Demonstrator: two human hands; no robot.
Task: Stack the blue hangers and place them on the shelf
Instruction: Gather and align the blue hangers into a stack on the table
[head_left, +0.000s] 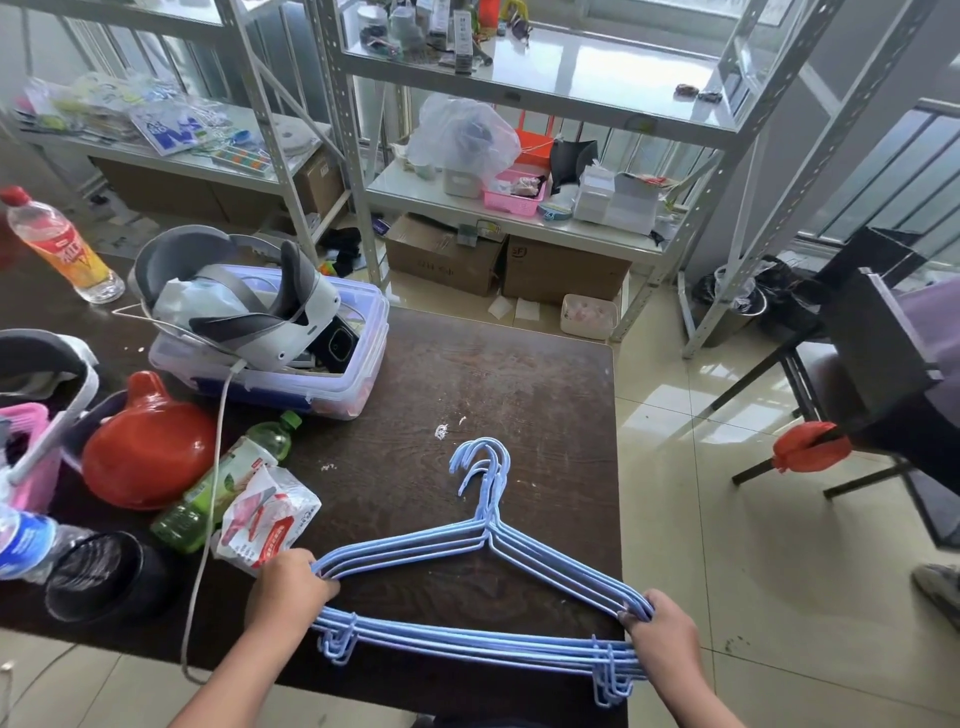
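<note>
— Item?
— Blue hangers (485, 540), a nested bundle, lower centre of the frame, on the dark table (519, 374). Thin coated wire: I'd judge them light, springy, likely to slide apart.
— Where to hold?
— At both shoulder corners. My left hand (291, 584) curls round the left corner, my right hand (660, 631) round the right; hooks point up-frame.
— Destination?
— Shelf (519, 218), upper centre.

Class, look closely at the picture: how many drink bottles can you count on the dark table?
3. One red-capped bottle stands at the table's far left; one green bottle lies beside the red bowl; one blue-labelled bottle lies at the left edge, cut off by the frame. Others may be hidden.
</note>
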